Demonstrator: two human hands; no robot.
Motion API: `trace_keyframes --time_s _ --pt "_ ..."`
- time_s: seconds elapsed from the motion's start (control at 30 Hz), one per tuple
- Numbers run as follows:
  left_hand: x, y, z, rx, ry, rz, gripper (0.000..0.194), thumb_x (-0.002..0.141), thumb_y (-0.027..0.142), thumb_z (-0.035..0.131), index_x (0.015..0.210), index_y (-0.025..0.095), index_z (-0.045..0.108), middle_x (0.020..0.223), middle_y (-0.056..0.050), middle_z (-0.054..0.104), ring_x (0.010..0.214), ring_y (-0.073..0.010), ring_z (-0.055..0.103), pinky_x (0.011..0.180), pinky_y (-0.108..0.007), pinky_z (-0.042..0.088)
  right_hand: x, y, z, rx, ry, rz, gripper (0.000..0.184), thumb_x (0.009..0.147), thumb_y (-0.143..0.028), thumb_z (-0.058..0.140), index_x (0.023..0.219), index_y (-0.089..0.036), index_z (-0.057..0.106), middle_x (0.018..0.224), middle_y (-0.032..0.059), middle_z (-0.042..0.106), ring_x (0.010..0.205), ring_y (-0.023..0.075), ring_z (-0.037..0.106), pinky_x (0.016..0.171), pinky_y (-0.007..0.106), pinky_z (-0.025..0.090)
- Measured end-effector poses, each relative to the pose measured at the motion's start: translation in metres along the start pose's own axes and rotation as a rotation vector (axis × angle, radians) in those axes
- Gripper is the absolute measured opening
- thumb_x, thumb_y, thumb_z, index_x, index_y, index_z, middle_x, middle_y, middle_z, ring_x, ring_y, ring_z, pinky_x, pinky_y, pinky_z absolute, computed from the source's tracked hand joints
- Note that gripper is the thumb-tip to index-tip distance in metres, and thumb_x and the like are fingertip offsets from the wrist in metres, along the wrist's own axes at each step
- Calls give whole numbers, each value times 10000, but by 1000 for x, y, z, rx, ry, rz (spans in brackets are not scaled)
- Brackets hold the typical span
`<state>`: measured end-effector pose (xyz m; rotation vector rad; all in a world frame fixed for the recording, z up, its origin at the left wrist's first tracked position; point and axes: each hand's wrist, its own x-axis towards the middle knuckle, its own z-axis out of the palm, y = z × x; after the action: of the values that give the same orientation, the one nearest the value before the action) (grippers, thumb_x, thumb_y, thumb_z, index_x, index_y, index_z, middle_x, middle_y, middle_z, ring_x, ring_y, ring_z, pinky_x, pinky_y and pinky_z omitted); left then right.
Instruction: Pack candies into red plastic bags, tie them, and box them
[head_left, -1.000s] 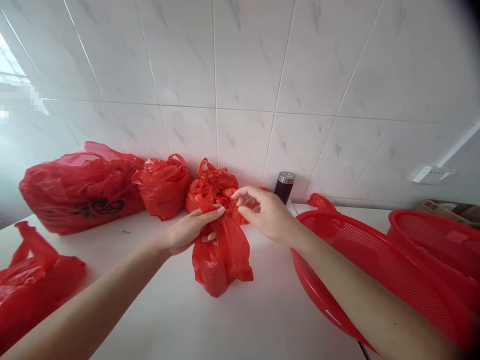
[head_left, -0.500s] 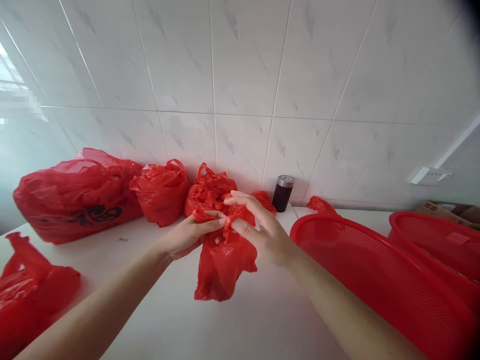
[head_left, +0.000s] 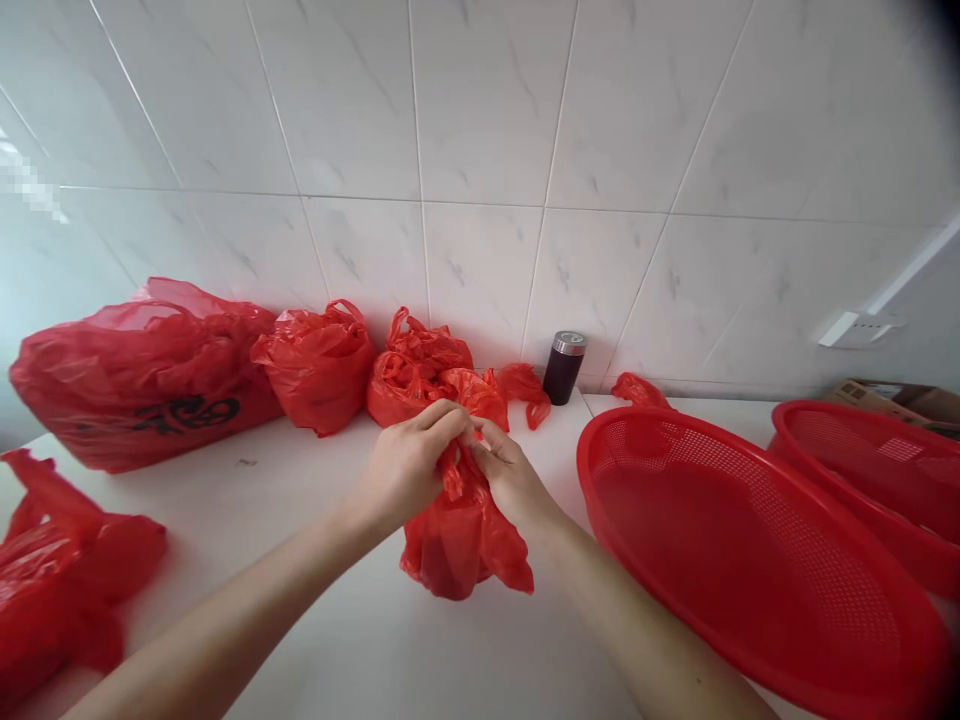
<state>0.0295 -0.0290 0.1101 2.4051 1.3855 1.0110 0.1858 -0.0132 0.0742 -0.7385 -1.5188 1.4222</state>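
1. One red plastic carrier bag [head_left: 454,555] is mid-frame on my feed, at the white tabletop [head_left: 360,640]; can't tell if it's resting or slightly lifted.
2. Its body hangs right below the grip, bunched neck running up into the fingers, so the long axis is roughly upright.
3. Left hand [head_left: 405,460] and right hand [head_left: 517,490] both pinch that neck, touching each other; neither's clearly nearer.
4. Dark flask [head_left: 564,370] behind, red perforated basket [head_left: 720,530] off right.
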Motion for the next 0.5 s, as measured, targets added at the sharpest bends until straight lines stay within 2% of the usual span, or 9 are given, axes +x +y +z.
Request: trace_keyframes --time_s 0.07,0.1,0.17,0.2,0.23,0.3,0.37,0.43,0.5 --pt "-2 3 6 62 92 45 237 725 14 454 826 216 528 1076 -45 598 792 -148 567 622 -235 384 -1 -1 -1 73 -69 30 215 926 -417 476 960 -228 573 825 8 605 757 148 583 707 287 475" --pt "-3 4 7 60 129 67 227 747 27 459 851 216 530 1096 -54 594 839 -158 580 653 -239 404 -3 -3 -3 65 -98 50 201 921 -398 478 919 -221 575 820 9 604 747 146 579 697 284 468" --pt "-4 4 9 -18 160 59 218 786 57 473 926 213 534 1065 -54 609 848 -159 594 700 -245 437 -6 -8 -7 -81 -84 53 195 923 -369 456 888 -214 570 784 7 595 689 142 559 648 279 448" --pt "-4 3 8 -70 152 29 218 808 82 482 974 209 543 1054 -53 621 838 -156 598 716 -247 449 -8 -10 -9 -224 -29 13 189 928 -353 441 896 -214 566 777 9 591 669 143 547 632 280 436" --pt "-5 2 6 -110 122 -10 212 833 118 490 1013 205 560 1036 -49 639 824 -156 603 724 -250 459 -11 -12 -10 -397 49 -63 184 935 -332 421 909 -216 561 792 17 593 675 148 541 634 283 427" --pt "-8 -1 1 -148 -13 -94 215 887 207 474 1046 205 619 963 -37 679 789 -162 616 720 -256 475 -17 -14 -12 -734 185 -282 186 946 -261 373 938 -215 553 855 42 604 738 165 547 669 292 415" --pt "-16 -8 -9 -159 -170 -156 274 920 290 439 1028 212 678 891 -32 706 783 -181 632 707 -263 492 -24 -10 -15 -938 222 -464 222 932 -165 336 957 -210 552 877 51 610 772 169 551 675 281 402" --pt "-30 -23 -23 -159 -254 -230 326 925 358 425 1030 224 704 923 -40 727 788 -194 644 699 -269 512 -32 3 -23 -1003 237 -495 262 908 -102 315 952 -208 551 816 36 609 723 159 550 627 262 385" --pt "-52 -46 -38 -154 -285 -330 353 913 425 436 995 236 723 994 -50 738 820 -210 656 705 -276 528 -39 22 -33 -1014 300 -413 244 909 -111 329 935 -212 550 769 22 606 660 152 545 581 252 373"
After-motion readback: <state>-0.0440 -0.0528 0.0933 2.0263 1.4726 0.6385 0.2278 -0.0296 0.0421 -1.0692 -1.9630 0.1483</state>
